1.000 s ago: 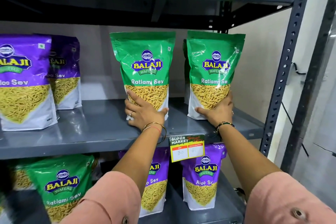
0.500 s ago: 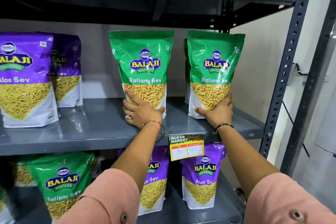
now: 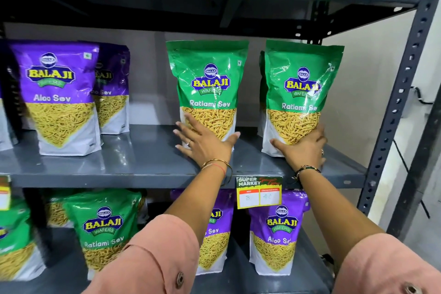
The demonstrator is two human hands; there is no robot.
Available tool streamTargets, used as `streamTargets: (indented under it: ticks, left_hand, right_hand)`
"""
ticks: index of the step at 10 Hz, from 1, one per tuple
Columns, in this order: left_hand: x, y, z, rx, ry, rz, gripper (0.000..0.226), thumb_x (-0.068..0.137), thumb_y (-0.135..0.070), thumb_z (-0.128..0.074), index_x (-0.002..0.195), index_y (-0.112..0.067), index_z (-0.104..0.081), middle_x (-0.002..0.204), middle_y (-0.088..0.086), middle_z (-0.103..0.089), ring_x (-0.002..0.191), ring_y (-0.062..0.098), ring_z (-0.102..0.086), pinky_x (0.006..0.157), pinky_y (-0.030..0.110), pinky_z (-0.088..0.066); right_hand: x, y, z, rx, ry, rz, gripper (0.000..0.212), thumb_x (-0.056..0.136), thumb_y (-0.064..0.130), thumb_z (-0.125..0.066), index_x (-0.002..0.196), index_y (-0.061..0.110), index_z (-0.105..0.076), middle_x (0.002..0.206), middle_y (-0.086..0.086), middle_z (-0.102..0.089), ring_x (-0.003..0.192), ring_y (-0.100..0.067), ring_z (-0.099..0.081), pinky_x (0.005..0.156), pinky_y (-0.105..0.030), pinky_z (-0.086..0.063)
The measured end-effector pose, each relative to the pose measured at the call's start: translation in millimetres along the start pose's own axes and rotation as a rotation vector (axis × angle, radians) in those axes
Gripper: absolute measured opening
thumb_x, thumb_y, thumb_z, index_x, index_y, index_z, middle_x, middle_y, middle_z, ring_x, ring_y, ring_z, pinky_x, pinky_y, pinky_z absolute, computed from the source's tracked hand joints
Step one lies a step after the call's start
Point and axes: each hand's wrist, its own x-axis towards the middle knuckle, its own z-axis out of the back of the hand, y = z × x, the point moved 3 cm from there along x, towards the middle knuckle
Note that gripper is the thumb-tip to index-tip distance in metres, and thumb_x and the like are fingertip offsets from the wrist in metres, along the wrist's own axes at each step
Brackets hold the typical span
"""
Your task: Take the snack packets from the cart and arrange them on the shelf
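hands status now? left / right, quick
Left hand: open, fingers spread flat against the middle green Ratlami Sev packet.
Right hand: open, cupping the base of the right-hand green Ratlami Sev packet.

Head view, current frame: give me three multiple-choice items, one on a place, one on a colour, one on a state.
1. Where does the price tag hang?
A. On the front edge of the middle shelf
B. On the top shelf
C. On the wall

2. What colour are the two packets under the hands?
A. Purple
B. Green
C. Red

3. How does the left hand meet the left green packet?
A. Lifts it clear of the shelf
B. Does not touch it
C. Rests spread against its lower front while it stands upright

Answers: 1 A, the tag sits on that edge between the arms. 2 B, the right green packet under the right hand matches the left one. 3 C, the fingers lie flat and the packet's base is on the shelf.
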Motion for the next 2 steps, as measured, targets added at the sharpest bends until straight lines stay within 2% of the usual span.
streamTargets:
  ticks: [1,2]
  left_hand:
    - [-10,1,16,0.002,-0.048,-0.121,0.117,0.070,-0.070,-0.057,0.148,-0.006,0.001,0.159,0.020,-0.007,0.148,0.035,0.000,0.118,0.059,-0.005]
    - [-5,9,44,0.040,-0.141,-0.293,0.090,0.087,-0.059,-0.043,0.148,-0.005,-0.007,0.160,0.014,-0.010,0.149,0.028,0.000,0.119,0.052,-0.001]
  right_hand:
    - [-15,12,9,-0.046,-0.189,0.095,0.111,0.062,0.060,-0.073,0.145,0.016,-0.015,0.154,-0.016,-0.023,0.139,-0.036,-0.029,0.111,-0.057,-0.023]
    - [-37,46,8,-0.009,-0.257,0.299,0.085,0.078,0.052,-0.062,0.144,0.018,-0.023,0.156,-0.011,-0.023,0.144,-0.029,-0.020,0.113,-0.053,-0.018]
